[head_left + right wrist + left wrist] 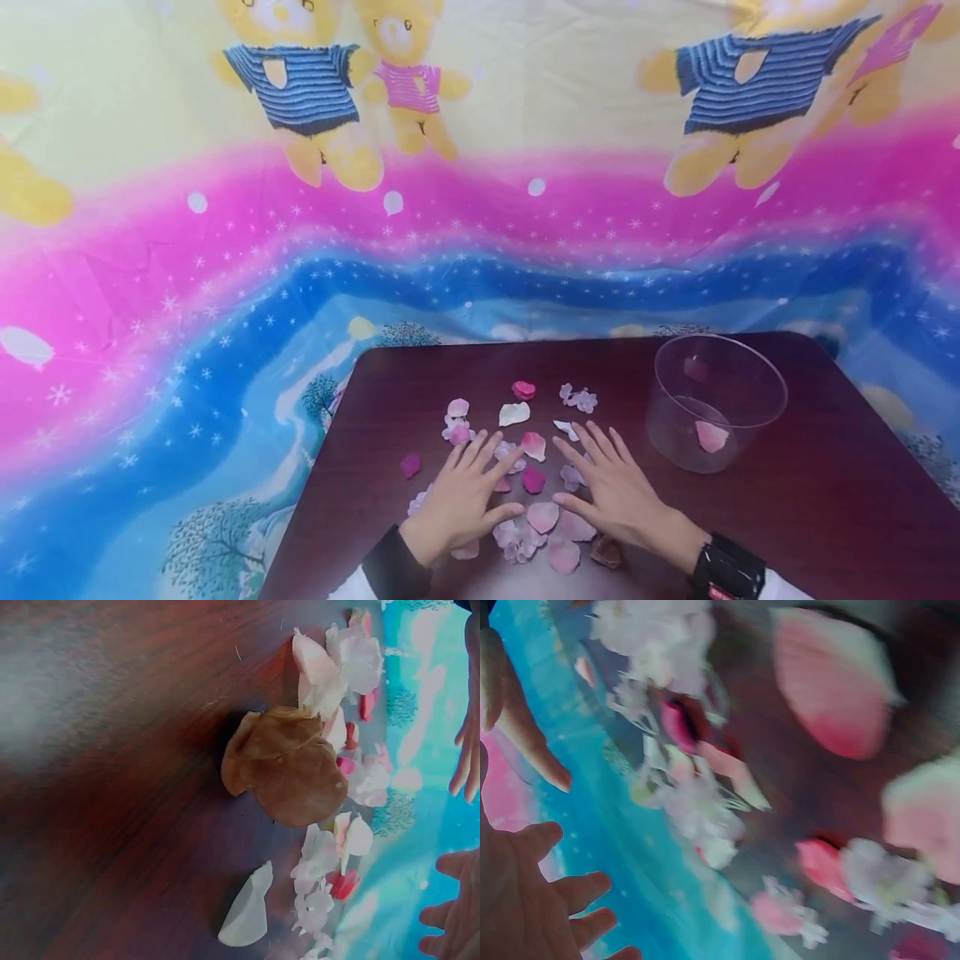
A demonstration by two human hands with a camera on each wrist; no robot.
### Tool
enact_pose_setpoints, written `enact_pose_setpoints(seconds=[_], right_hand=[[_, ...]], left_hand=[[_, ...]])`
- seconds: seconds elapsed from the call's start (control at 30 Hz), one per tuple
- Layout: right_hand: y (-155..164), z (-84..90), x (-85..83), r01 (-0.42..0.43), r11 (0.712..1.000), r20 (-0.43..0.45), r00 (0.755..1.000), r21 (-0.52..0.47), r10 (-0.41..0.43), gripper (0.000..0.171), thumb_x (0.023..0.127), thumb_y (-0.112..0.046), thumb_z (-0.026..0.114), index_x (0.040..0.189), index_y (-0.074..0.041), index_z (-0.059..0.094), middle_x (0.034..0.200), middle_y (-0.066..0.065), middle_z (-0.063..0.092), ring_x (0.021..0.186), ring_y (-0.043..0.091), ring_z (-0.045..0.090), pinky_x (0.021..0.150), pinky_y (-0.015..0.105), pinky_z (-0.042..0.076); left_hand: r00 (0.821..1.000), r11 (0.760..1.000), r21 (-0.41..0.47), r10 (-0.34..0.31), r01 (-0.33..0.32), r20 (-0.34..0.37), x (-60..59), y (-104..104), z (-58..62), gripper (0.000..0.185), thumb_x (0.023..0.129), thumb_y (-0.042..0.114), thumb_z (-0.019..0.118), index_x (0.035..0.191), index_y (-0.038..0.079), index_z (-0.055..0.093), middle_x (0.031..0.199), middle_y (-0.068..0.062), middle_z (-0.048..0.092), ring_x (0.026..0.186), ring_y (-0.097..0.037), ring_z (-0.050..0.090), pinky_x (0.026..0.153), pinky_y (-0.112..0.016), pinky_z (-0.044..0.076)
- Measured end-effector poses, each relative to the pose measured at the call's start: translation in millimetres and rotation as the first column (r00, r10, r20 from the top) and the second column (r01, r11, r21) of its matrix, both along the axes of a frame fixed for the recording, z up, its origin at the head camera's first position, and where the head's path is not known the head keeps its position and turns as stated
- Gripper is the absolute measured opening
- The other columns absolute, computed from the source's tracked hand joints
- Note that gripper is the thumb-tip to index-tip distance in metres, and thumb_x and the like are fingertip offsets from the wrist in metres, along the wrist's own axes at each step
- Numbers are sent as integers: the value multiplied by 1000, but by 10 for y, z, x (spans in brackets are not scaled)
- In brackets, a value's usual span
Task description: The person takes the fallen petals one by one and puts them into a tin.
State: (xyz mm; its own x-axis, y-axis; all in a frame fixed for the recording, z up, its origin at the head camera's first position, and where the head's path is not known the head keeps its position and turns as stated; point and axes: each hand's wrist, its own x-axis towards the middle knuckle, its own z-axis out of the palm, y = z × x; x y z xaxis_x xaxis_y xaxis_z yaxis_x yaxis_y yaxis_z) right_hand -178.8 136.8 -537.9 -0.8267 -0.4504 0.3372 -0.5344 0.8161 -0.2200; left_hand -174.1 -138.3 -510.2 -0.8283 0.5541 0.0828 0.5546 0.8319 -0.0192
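Scattered flower petals (pixel 542 517) in pink, white and magenta lie on the dark table with pale lilac blossoms (pixel 517 540). Over the left part of them my left hand (pixel 459 498) hovers palm down, fingers straight and spread. My right hand (pixel 618 497) mirrors it over the right part, the two thumbs pointing at each other. Neither hand holds anything. A brown crumpled petal (pixel 296 769) lies near my right wrist, with a white petal (pixel 246 911) apart from it. In the left wrist view a large pink petal (pixel 836 682) shows close up.
A clear round plastic tub (pixel 720 446) stands upright at the right of the table, with a pink petal (pixel 711 436) seen through its wall. Behind the dark wooden table (pixel 840 500) hangs a cloth (pixel 480 208) printed with teddy bears.
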Motion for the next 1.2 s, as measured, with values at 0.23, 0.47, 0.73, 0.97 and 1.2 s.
enact_pose_setpoints(seconds=[0.23,0.47,0.73,0.97,1.2], right_hand=[[-234,-70,-58,-26,999,15,1000,-18,27,78,89,-70,56,151,-22,50,158,16,44,151,40,34,121,60,16],[-541,-45,-39,-87,996,12,996,-22,88,80,91,-73,51,150,-20,51,157,17,45,149,42,37,119,65,25],[-934,56,24,-141,990,96,986,6,140,80,92,-70,53,155,-23,42,162,15,38,153,38,30,122,63,23],[-1065,91,41,-145,987,91,986,65,139,81,93,-77,42,155,-26,42,161,12,40,152,38,33,121,62,27],[-1181,9,-17,-156,986,123,981,64,147,80,94,-76,40,154,-23,45,160,12,42,151,38,35,122,60,26]], left_hand=[[996,995,50,85,-86,38,-35,-317,-50,73,95,70,47,157,32,37,162,-9,40,151,-33,36,120,-57,33],[980,973,121,191,-196,54,-50,-618,-38,72,95,64,53,155,27,43,160,-13,43,150,-40,35,118,-60,33],[955,941,187,256,-281,148,-75,-882,-106,74,92,61,59,155,26,42,159,-16,43,151,-41,34,118,-63,30],[954,939,177,280,-295,107,-186,-1056,-165,73,93,55,64,154,21,44,153,-22,48,144,-45,43,113,-63,38],[950,930,203,289,-307,116,-278,-1114,-281,66,85,17,82,144,8,53,137,-29,57,122,-47,61,98,-58,53]])
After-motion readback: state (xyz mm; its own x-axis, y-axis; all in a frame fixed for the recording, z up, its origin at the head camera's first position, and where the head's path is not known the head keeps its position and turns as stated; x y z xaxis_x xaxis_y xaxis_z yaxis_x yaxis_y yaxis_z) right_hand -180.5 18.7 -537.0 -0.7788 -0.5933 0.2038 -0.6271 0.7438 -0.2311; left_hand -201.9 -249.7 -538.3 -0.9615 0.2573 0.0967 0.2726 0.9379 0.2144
